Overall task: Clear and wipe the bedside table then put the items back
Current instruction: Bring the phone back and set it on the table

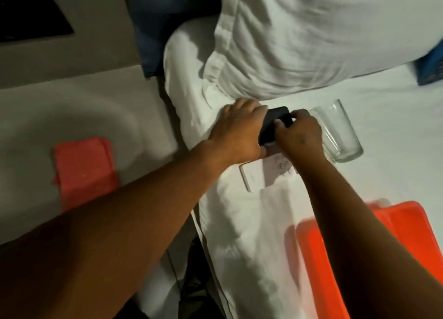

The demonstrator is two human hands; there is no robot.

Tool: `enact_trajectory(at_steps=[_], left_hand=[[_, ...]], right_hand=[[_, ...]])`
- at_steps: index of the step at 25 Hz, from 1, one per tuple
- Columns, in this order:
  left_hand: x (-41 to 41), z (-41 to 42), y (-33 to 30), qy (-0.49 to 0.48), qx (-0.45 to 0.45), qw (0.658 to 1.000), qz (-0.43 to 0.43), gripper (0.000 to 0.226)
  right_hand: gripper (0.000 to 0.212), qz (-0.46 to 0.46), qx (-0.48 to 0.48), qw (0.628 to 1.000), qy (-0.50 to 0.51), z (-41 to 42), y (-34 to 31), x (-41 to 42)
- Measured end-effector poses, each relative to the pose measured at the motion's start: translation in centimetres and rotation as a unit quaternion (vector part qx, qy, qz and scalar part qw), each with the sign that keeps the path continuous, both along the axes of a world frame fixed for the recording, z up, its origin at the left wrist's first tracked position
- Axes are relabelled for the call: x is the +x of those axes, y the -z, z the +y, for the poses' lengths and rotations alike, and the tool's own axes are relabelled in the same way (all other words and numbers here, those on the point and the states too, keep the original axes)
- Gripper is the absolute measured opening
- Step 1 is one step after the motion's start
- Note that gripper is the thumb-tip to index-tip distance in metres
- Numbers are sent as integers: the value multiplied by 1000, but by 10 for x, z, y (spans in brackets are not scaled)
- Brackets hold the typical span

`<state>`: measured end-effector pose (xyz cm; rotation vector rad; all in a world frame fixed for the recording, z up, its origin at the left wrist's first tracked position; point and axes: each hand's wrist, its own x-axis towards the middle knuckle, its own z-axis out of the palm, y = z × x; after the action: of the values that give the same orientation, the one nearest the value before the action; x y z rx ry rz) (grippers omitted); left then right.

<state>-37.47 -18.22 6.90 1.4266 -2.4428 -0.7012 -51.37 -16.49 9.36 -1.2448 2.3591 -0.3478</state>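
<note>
A small black object [275, 123], a phone or wallet, is held over the white bed sheet between my left hand [237, 129] and my right hand [299, 136], both closed on it. Under my hands a white notebook [261, 175] lies flat on the sheet. An empty clear glass [338, 132] lies tilted on the bed just right of my right hand. On the pale bedside table [72, 108] at the left lies a folded pink cloth [84, 170].
A white pillow [311, 36] fills the upper middle, with a dark blue headboard [153, 26] behind it. An orange tray [335, 258] sits on the bed at the lower right. A blue item [431, 67] shows at the right edge.
</note>
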Motion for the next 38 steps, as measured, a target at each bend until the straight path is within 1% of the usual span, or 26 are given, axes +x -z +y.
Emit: enact_trajectory(at_steps=[2,4,6,7,8,10,11,12,14,15,17,18,19,21,22,24,26,27,28,29,30,32,35,36,37,38], left_hand=[[-3,-5,-6,-9,14,1000,-1,79],[13,-2,-19,-25,45,998,38,81],[48,4,-26,-72,140,976,148,76],[72,8,-27,-94,218,942,239,70],[101,14,-26,-112,307,878,350,63],[160,33,-17,-146,466,695,528,55],[191,45,-6,-165,500,622,579,63],[215,56,7,-187,507,573,616,69],[265,80,37,-263,486,506,662,68],[284,91,50,-304,470,483,673,64],[327,116,74,-373,423,439,699,56],[347,126,83,-396,401,420,711,54],[365,135,91,-401,387,408,723,55],[390,146,104,-399,375,390,740,63],[398,149,110,-404,372,383,743,66],[410,151,123,-417,365,371,745,70],[415,148,133,-430,354,361,748,72],[415,144,138,-436,354,352,748,73],[414,141,142,-437,358,344,750,73],[411,138,144,-443,361,336,748,73],[409,133,147,-448,363,332,747,72],[400,123,148,-467,365,331,734,72],[368,121,150,-513,372,359,685,62],[356,123,151,-513,367,361,687,58],[346,126,149,-504,371,355,695,56],[340,128,150,-485,380,347,707,56]], right_hand=[[39,-31,13,999,28,-15,6,-5],[28,-181,-10,982,53,-27,-5,-1],[24,-348,-20,937,25,-29,-24,17],[24,-389,-15,921,-24,-29,-31,34],[26,-411,-7,908,-77,-30,-34,59],[27,-438,7,884,-164,-30,-31,120],[22,-452,13,871,-195,-31,-24,156],[16,-464,21,861,-210,-31,-18,188],[10,-476,45,856,-196,-31,8,252],[12,-458,42,871,-174,-31,27,274],[19,-355,-14,918,-177,-23,72,315],[23,-283,-49,932,-223,-14,94,328],[30,-218,-50,929,-294,-1,115,342],[48,-62,20,892,-448,28,150,366],[56,16,35,871,-491,40,165,377],[67,104,33,860,-498,61,185,391],[63,111,0,864,-491,81,201,384],[61,102,-19,855,-509,94,204,374],[60,71,-30,843,-532,105,203,360],[57,7,-39,844,-535,112,200,348],[54,-65,-41,858,-508,114,193,341],[48,-139,-71,876,-456,113,176,338],[50,-134,-141,848,-493,97,155,378],[49,-122,-160,839,-505,84,155,395],[47,-94,-175,841,-503,62,157,410],[45,-80,-171,863,-469,36,162,421]])
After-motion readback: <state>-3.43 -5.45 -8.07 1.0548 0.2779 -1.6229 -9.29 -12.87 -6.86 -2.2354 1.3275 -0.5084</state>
